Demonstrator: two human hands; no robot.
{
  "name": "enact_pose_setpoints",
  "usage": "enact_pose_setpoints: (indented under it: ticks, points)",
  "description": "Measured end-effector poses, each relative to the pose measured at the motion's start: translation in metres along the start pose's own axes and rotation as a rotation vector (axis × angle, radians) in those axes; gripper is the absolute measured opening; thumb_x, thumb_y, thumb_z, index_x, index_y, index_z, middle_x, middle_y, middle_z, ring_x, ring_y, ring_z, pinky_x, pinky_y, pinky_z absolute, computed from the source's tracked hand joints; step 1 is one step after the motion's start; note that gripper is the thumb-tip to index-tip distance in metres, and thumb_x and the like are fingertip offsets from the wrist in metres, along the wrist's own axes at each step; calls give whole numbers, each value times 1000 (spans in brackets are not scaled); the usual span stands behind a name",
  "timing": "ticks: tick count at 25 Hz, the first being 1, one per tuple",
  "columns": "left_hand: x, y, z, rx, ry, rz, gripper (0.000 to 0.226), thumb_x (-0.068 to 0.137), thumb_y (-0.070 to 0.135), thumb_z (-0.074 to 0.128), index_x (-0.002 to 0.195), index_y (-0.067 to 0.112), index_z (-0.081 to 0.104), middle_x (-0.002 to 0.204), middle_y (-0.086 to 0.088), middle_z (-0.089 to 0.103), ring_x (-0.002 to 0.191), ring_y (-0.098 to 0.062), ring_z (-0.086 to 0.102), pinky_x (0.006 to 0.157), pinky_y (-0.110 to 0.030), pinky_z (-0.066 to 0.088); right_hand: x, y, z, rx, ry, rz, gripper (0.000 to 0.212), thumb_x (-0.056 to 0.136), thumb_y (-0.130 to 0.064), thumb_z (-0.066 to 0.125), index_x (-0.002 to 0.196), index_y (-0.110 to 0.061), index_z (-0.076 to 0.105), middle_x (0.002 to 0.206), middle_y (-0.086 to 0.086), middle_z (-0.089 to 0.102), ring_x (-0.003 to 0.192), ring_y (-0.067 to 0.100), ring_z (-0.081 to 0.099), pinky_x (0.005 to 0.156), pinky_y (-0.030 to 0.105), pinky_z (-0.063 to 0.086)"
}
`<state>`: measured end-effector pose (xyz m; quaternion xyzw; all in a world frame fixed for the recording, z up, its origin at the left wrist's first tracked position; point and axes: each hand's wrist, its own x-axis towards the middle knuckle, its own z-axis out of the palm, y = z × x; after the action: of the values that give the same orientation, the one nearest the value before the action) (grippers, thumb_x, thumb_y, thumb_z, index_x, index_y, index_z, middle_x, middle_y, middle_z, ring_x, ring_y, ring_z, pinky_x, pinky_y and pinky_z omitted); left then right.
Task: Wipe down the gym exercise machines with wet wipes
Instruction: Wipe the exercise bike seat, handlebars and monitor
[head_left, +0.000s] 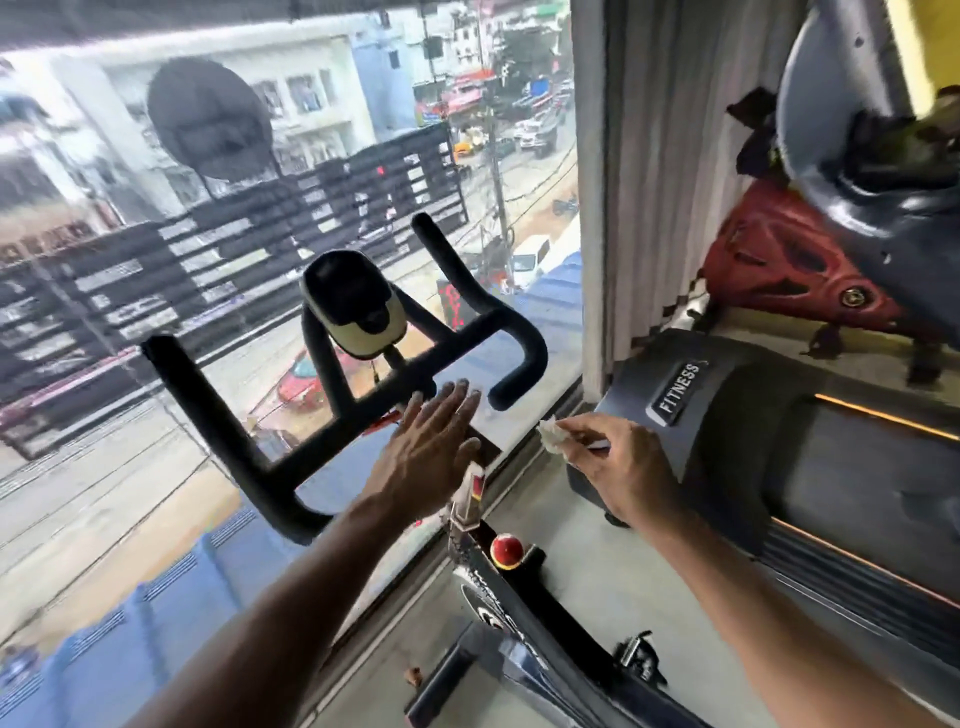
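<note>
— What are your hands doing right now?

— Your left hand (426, 447) is reaching forward with its fingers straight and close together, gripping nothing. It is hovering in front of the middle of the spin bike's black handlebar (332, 395); whether the fingertips are touching the bar I cannot tell.

— And the right one?

— Your right hand (608, 462) is pinching a crumpled white wet wipe (553, 434) between thumb and fingers, the rest of the fingers curling under. The wipe is sticking out to the left of the hand, just beside the right end of the handlebar but not touching it.

— Where is the bike sitting?

— The spin bike (498, 587) is standing directly in front of you, facing a large window (156, 260) looking down on a street. Its small console (353, 306), dark on top and pale below, is sitting above the handlebar's centre. A red knob (506, 551) is showing on the frame below your left wrist.

— Anything beside it?

— A treadmill (779, 441) with a "FITNESS" label is lying to your right, under your right hand. Beyond it, a red and grey machine (810, 249) is standing near a pale curtain (660, 182).
</note>
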<state>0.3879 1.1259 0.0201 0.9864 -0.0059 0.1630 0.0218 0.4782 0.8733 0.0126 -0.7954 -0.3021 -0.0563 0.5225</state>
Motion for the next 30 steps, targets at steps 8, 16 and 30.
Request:
enact_pose_setpoints:
  ticks: [8,16,30]
  points:
    - [98,-68,16,564,-43,27,67,107,43,38,162,6,25,169,-14,27,158,-26,24,126,-56,17,113,19,44,-108,6,-142,22,99,-28,67,111,-12,76,101,3,62,85,16,65,82,26,54]
    - [104,-75,32,590,-44,55,71,106,37,38,163,-1,18,171,-21,16,160,-33,14,128,-51,17,118,25,92,-227,-60,-117,19,100,-25,64,105,-11,76,97,6,60,86,24,66,81,34,53]
    - [106,-74,25,629,-82,106,78,101,37,44,164,1,13,172,-20,13,160,-32,11,130,-49,7,141,19,89,-265,-110,12,20,99,-25,64,104,-10,77,102,7,68,93,26,67,86,38,54]
